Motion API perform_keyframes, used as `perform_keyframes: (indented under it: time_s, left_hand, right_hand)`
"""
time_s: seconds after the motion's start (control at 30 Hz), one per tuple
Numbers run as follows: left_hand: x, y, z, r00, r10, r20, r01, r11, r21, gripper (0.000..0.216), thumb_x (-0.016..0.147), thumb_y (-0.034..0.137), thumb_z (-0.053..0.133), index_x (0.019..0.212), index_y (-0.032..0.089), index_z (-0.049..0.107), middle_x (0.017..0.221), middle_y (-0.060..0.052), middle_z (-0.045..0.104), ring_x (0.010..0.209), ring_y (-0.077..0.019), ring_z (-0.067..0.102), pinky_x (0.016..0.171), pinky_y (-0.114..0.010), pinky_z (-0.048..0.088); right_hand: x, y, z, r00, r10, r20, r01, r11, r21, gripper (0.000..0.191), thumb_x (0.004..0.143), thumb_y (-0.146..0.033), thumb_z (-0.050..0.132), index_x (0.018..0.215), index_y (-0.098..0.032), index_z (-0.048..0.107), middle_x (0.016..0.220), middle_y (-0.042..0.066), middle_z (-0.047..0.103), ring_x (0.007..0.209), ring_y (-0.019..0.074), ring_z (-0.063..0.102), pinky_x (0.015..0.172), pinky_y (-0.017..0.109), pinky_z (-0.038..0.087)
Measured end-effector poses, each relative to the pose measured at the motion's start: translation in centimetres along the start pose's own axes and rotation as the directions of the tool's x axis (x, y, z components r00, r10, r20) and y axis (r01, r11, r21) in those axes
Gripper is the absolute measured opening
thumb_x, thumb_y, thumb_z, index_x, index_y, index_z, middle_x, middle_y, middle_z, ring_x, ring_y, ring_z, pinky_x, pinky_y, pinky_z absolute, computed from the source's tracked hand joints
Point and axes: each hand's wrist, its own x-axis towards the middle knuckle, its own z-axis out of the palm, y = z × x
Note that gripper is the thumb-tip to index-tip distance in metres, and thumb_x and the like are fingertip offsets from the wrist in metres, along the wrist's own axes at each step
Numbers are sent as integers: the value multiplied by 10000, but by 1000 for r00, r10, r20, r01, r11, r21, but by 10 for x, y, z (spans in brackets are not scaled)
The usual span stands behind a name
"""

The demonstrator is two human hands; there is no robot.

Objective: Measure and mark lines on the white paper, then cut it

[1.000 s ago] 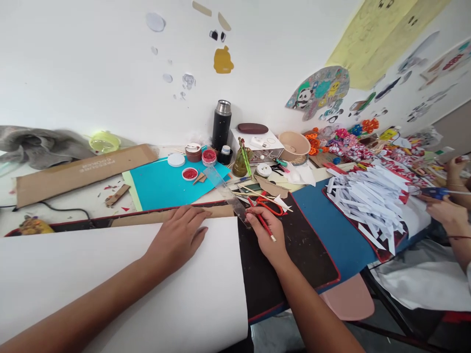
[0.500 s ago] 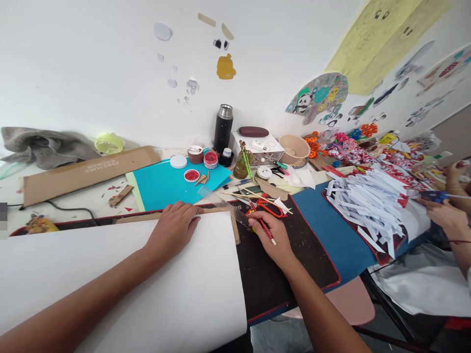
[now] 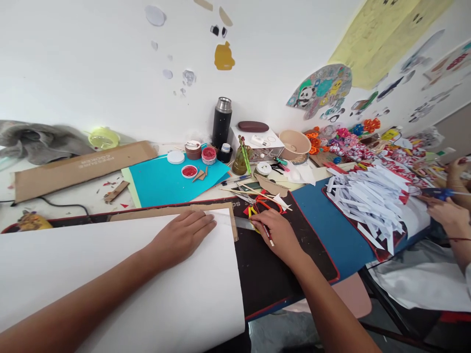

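My left hand [image 3: 183, 236] lies flat and open on a large white sheet [image 3: 121, 284], close to its top right corner. A brown cardboard piece [image 3: 172, 211] shows under the sheet's far edge. My right hand [image 3: 278, 234] is closed on a red pencil [image 3: 265, 234] and pinches the end of a clear ruler [image 3: 238, 223]. The ruler lies across the sheet's top right corner, between my two hands. Red scissors [image 3: 270, 204] rest just beyond my right hand on the dark mat [image 3: 283, 279].
Beyond lie a teal sheet [image 3: 162, 184], red paint pots [image 3: 208, 154], a black flask [image 3: 222, 122] and a beige bowl [image 3: 295, 145]. White paper strips [image 3: 368, 196] are heaped at right. Another person's hands [image 3: 446, 212] work there with a blue tool [image 3: 437, 192].
The ruler has swung down from pointing away across the table to lying along the sheet's top corner. My right hand moved slightly left with it. My left hand stayed on the sheet.
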Motion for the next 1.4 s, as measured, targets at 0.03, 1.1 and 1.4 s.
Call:
perform_keyframes:
  time_s: [0.03, 1.1, 1.4]
  left_hand:
    - [1, 0, 1, 1000, 14, 8, -14, 1000, 8, 393, 1096, 163, 455, 1309, 261, 770, 1354, -79, 785, 1270, -237, 710, 1147, -407, 503]
    - [-5, 38, 5, 995, -57, 86, 36, 973, 228, 437, 1063, 139, 471, 1422, 188, 716, 1489, -115, 712, 1341, -300, 662, 1130, -440, 477]
    - [-4, 38, 2, 992, -104, 77, 83, 968, 238, 439, 1158, 369, 396, 1431, 232, 711, 1526, -68, 698, 1364, -272, 655, 1121, -426, 478]
  right_hand:
    - [0, 2, 2, 1000, -10, -8, 10, 1000, -19, 259, 1122, -262, 557, 1097, -226, 812, 983, 111, 829, 900, 293, 714, 810, 420, 580]
    - [11, -3, 21, 991, -117, -64, 110, 989, -103, 195, 1074, -156, 643, 1212, -178, 779, 1098, 145, 826, 1025, 327, 712, 909, 521, 638]
    - [17, 0, 20, 989, -140, -51, 133, 983, -124, 220, 1083, -154, 623, 1227, -186, 786, 1155, 141, 841, 1049, 334, 716, 953, 534, 625]
